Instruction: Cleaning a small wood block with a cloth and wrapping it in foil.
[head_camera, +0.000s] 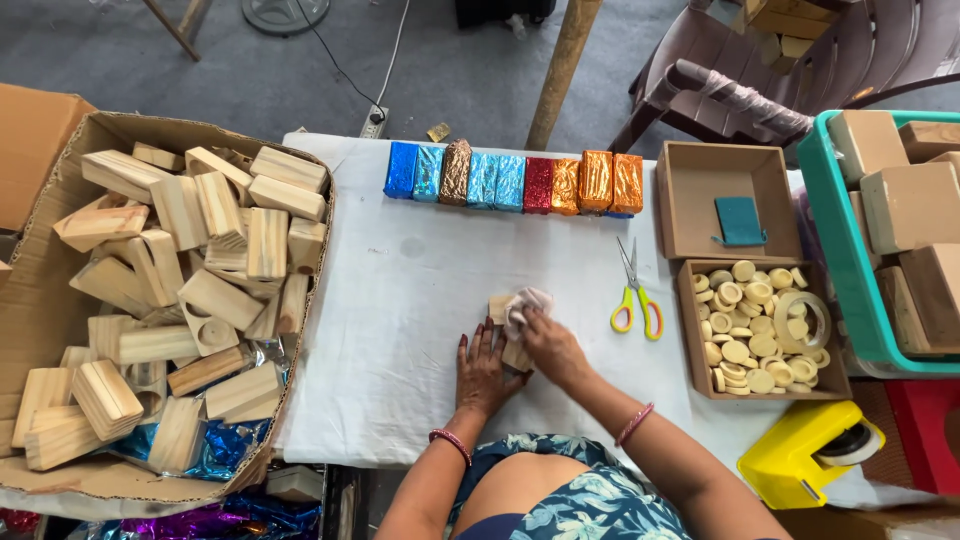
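Honestly, the left hand (484, 368) lies flat, fingers spread, pinning a pale rectangular wooden block (508, 330) on the white table cloth (400, 300), while the right hand (548, 345) pinches a crumpled whitish cloth (526, 304) against it. Hard rubbing could skid the block toward the yellow-handled scissors (634, 298) just right of it.

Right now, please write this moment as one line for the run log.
left hand: flat, steadying wooden block | right hand: pressing cloth on block | scissors: right of hands | surface: white table
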